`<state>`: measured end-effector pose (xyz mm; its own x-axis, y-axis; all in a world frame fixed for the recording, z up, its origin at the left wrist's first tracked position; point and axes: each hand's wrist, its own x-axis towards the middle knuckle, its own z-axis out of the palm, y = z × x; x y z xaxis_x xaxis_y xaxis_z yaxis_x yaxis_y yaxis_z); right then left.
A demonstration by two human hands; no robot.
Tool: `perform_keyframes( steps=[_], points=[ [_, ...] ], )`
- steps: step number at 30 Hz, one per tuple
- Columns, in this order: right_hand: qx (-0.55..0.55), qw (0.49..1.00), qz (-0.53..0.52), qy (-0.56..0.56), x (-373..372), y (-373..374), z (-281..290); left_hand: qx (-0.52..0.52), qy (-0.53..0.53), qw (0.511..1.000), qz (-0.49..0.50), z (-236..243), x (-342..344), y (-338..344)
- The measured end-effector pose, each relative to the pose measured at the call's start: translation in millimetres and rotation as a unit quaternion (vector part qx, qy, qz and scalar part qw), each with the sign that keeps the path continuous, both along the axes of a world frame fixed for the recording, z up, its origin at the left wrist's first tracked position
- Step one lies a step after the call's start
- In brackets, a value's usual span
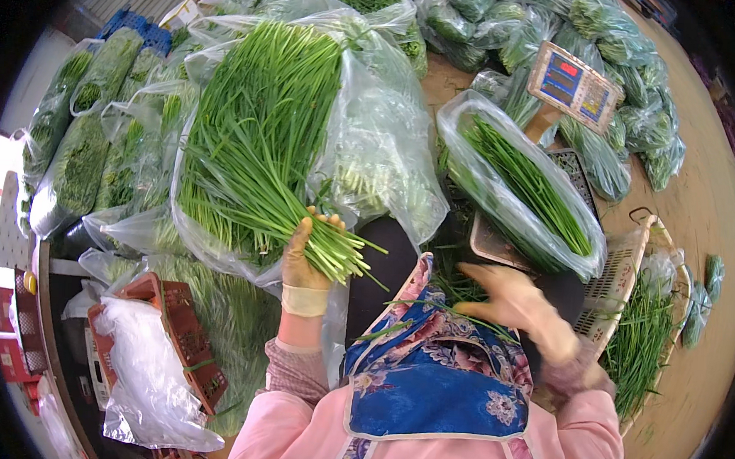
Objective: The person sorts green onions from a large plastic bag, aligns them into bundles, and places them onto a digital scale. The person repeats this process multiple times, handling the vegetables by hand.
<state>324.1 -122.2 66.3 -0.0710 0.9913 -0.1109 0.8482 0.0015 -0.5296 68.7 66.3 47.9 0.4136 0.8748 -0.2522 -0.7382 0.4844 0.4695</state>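
Note:
My left hand (302, 255), in a pale thin glove, is closed round the whitish stem ends of a bunch of garlic chives (290, 200). The bunch's long green leaves reach up and left over a heap of chives (262, 91) in an open clear plastic bag (180, 149). My right hand (513, 304), gloved too and blurred by motion, is above my lap at the right. Its fingers look stretched and apart, with nothing visible between them. Loose chive leaves (404, 324) lie on my blue flowered apron (433, 403) beneath it.
At right, a clear bag of chives (528, 184) rests on a scale with a display panel (574, 87). A pale plastic basket (622, 288) holds loose chives. Bagged greens (633, 69) pile up at the back right. A red-brown crate (187, 336) with plastic bags (148, 372) stands at left.

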Motion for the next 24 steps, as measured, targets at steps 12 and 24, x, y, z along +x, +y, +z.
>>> perform_keyframes(
  steps=[12, 24],
  points=[
    [-0.154, 0.961, -0.088, 0.210, -18.4, 63.6, -4.1, -0.052, 0.046, 0.997, 0.014, 11.5, 14.2, -9.1],
    [-0.170, 0.773, -0.076, 0.607, -75.6, 75.5, 1.1, -0.060, -0.042, 0.997, -0.013, 7.0, 42.1, -4.9]
  ],
)
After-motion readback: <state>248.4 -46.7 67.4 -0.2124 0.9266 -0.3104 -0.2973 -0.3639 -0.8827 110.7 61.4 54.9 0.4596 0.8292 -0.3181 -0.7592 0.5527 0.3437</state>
